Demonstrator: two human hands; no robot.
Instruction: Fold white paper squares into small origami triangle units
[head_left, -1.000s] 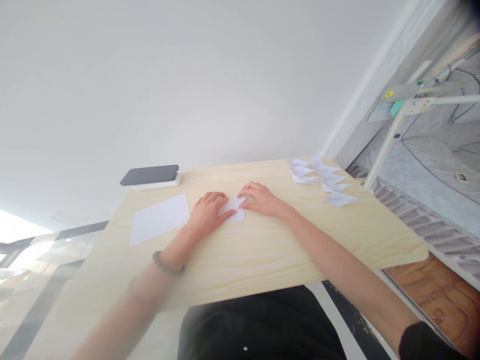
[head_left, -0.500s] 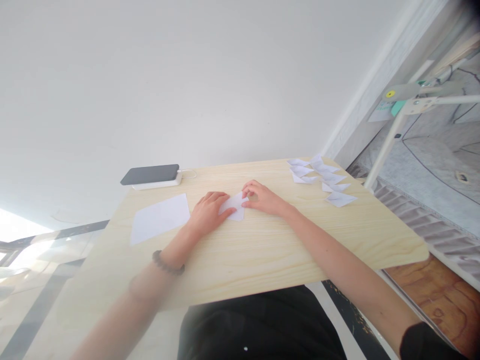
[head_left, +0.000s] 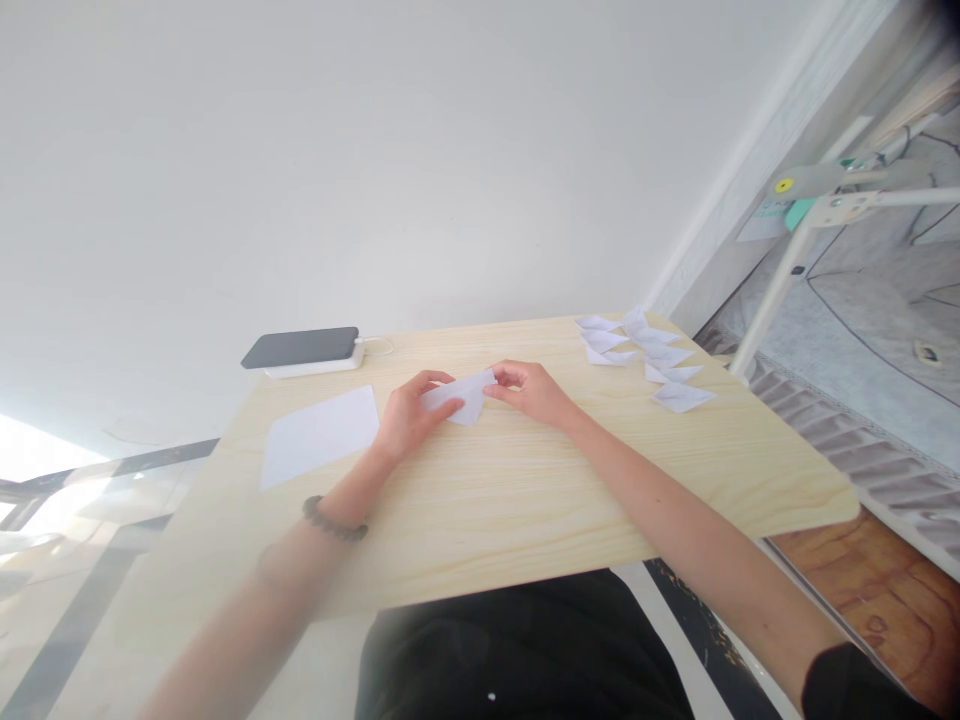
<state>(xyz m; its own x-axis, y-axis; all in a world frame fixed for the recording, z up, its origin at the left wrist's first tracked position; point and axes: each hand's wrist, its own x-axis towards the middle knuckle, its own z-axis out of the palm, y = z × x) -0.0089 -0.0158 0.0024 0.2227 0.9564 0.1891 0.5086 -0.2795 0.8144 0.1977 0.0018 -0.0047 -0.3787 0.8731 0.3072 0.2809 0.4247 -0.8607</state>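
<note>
Between my hands is a small folded white paper [head_left: 466, 392], its lower part hanging in a pointed flap. My left hand [head_left: 415, 410] grips its left end, thumb in front and fingers behind. At the upper right corner, my right hand [head_left: 529, 390] pinches the paper between thumb and fingertips. Flat on the table to the left of my left hand lies a white sheet of paper [head_left: 322, 435]. Several folded paper boats [head_left: 681, 397] stand in two rows at the table's right rear.
A dark phone [head_left: 304, 347] rests on a white block with a white cable at the left rear of the wooden table [head_left: 510, 510]. Behind the table rises a pale wall [head_left: 420, 160]. A white metal frame [head_left: 780, 270] stands to the right.
The folded paper has come up off the tabletop and tilted in my hands. My left fingers have moved from lying over it to gripping its end.
</note>
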